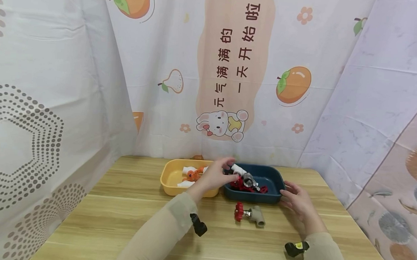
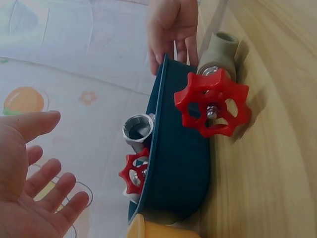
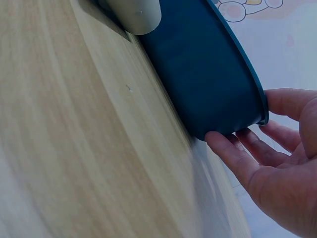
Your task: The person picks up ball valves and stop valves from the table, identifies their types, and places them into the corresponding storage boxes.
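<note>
My left hand (image 1: 215, 175) hovers over the left end of a dark blue bin (image 1: 274, 185), its fingers apart and nothing in its grasp. In the left wrist view, the palm and loosely bent fingers (image 2: 72, 208) show beside the bin. My right hand (image 1: 298, 200) touches the bin's right end, fairly straight fingers (image 3: 233, 156) against the wall and rim. Inside the bin lie a metal fitting (image 1: 249, 181), a white pipe piece (image 1: 239, 169) and red-handled valves (image 2: 134, 173). On the table before it lies a grey valve (image 1: 257, 214) with a red handwheel (image 2: 213, 103).
A yellow bin (image 1: 171, 177) with white and orange fittings (image 1: 192, 175) stands left of the blue one. Both bins are near the back edge of the wooden table (image 1: 121, 211). A printed curtain (image 1: 184, 47) hangs behind, with more cloth along both sides.
</note>
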Demonstrator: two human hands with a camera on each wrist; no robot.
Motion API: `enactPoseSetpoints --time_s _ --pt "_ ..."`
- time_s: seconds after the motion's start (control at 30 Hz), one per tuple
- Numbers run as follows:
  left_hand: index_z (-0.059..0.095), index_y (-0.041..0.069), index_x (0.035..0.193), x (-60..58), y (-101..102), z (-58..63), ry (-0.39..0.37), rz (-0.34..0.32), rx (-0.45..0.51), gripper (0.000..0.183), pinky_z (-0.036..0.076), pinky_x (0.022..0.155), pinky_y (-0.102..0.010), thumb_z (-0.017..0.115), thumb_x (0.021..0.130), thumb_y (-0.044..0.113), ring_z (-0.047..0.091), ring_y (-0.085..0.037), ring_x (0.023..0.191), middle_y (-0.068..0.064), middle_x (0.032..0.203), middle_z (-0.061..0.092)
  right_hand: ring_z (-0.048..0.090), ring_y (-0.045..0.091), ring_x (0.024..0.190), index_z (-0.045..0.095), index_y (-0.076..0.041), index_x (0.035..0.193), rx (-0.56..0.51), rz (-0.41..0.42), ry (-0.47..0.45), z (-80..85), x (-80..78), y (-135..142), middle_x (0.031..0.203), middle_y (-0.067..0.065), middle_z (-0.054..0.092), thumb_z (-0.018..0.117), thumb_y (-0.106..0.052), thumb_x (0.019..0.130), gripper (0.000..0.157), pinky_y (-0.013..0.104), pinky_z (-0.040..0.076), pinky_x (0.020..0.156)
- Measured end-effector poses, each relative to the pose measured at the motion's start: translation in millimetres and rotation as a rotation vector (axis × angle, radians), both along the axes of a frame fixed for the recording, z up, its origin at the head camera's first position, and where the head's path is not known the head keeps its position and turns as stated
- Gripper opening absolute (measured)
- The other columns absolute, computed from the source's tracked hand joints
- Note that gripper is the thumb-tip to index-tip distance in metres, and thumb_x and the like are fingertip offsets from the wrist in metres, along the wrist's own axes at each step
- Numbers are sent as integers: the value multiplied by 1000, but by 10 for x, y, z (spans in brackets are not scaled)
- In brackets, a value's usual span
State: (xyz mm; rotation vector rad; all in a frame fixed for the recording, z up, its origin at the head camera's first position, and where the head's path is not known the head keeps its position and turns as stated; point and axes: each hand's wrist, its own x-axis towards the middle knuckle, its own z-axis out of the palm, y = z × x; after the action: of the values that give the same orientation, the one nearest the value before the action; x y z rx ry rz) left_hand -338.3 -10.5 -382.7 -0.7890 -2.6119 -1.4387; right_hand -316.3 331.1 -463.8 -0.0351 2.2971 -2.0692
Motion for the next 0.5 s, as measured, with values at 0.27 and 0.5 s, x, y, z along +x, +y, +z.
enactPoseSetpoints --time_s 0.27,0.5 --pt "55 21 145 81 16 -35 15 -19 -34 61 56 91 -36 80 91 30 59 -22 116 -9 134 59 58 30 122 20 8 157 -7 -3 -1 20 11 -10 155 38 25 56 -7 104 67 43 55 96" --pt "55 22 145 127 12 -93 31 -9 -89 62 55 86 -28 80 90 36 57 -16 115 -2 134 59 61 24 117 20 8 157 -15 0 7 16 8 -7 154 38 27 55 -7 104 65 42 56 94"
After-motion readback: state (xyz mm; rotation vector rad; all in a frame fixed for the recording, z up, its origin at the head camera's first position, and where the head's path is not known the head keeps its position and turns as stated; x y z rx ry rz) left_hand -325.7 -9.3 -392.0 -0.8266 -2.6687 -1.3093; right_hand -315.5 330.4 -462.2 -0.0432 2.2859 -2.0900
